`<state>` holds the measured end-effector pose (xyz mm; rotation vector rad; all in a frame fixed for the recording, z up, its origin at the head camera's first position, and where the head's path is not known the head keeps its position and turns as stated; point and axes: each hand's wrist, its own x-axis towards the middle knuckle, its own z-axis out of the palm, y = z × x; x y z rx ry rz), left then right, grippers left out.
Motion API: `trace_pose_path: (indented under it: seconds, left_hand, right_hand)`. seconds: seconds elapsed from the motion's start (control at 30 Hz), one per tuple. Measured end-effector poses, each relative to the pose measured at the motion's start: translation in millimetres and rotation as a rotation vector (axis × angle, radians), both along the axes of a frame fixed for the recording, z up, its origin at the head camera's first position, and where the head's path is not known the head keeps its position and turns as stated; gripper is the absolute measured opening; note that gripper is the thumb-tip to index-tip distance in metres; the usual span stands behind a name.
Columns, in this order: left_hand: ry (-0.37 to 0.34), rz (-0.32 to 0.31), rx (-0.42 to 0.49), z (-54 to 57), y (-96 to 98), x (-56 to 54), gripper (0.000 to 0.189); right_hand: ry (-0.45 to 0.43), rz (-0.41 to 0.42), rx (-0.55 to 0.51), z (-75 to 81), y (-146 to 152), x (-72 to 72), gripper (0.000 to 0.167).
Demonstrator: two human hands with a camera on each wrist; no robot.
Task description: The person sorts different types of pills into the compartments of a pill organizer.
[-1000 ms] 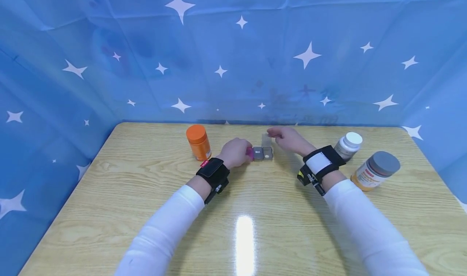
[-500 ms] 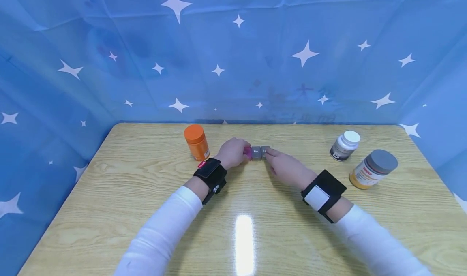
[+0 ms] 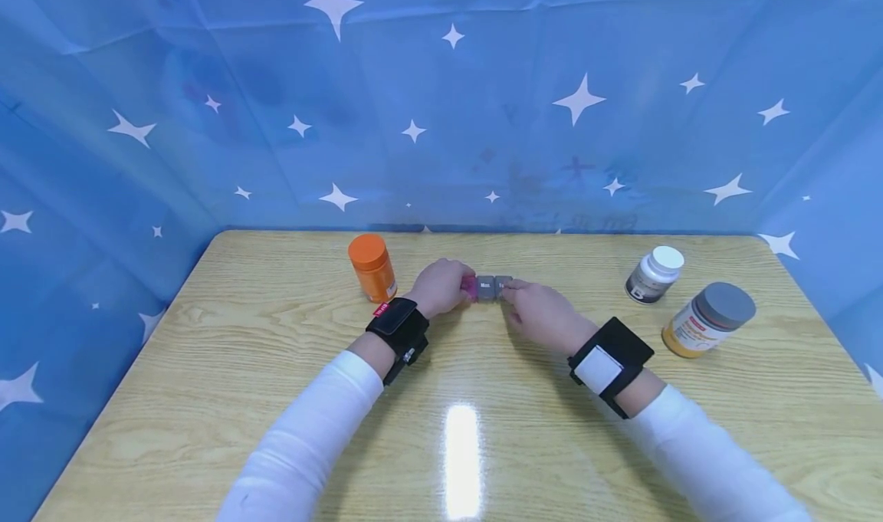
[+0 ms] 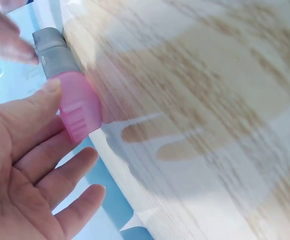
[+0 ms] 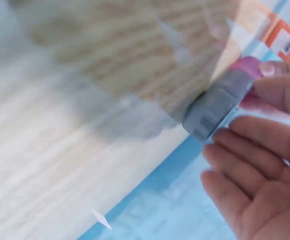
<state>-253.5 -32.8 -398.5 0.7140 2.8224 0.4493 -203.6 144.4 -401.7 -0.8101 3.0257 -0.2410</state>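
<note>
A small pill organizer with a pink end and grey compartments lies on the table between my hands. My left hand pinches its pink end between thumb and index finger, the other fingers extended. At the far grey compartment, its lid down, my right hand touches with its fingertips. In the right wrist view the right hand's other fingers are spread loosely beside the grey end. The contents of the organizer are hidden under the lids.
An orange bottle stands just beyond my left wrist. To the right are a white-capped bottle and a larger grey-lidded amber jar, near my right forearm. A blue star-patterned cloth hangs behind the wooden table.
The raised clear lid of the end compartment, which showed a white pill inside, has come down. My right hand has moved from behind it to its near right side. The left hand keeps its pinch.
</note>
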Motion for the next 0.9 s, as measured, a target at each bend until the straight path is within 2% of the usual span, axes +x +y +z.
trace_pose_path:
  seconds: [0.1,0.2,0.4,0.57,0.73,0.9]
  left_hand:
    - [0.004,-0.004,-0.019,0.2,-0.1,-1.3,0.028]
    - [0.004,-0.001,-0.025,0.8,-0.1,-2.3,0.030]
    - [0.001,-0.004,-0.006,0.1,-1.3,-2.4,0.030]
    - [0.009,-0.006,-0.001,-0.4,-0.6,-3.3,0.028]
    - [0.006,-0.024,0.008,1.2,0.9,-4.2,0.024]
    - [0.010,-0.058,0.033,-0.8,1.4,-6.1,0.010]
  right_hand:
    - [0.023,-0.034,-0.060,3.0,-6.3,-9.0,0.027]
    - [0.057,-0.020,-0.076,3.3,-14.9,-17.7,0.022]
    - [0.126,0.031,-0.004,-0.4,-28.0,-27.1,0.010]
    - [0.130,0.058,0.004,-4.9,-28.4,-29.4,0.010]
    - [0.082,0.093,-0.036,-3.4,-21.8,-34.4,0.012]
    - [-0.046,0.115,-0.156,5.6,-10.0,-48.0,0.020]
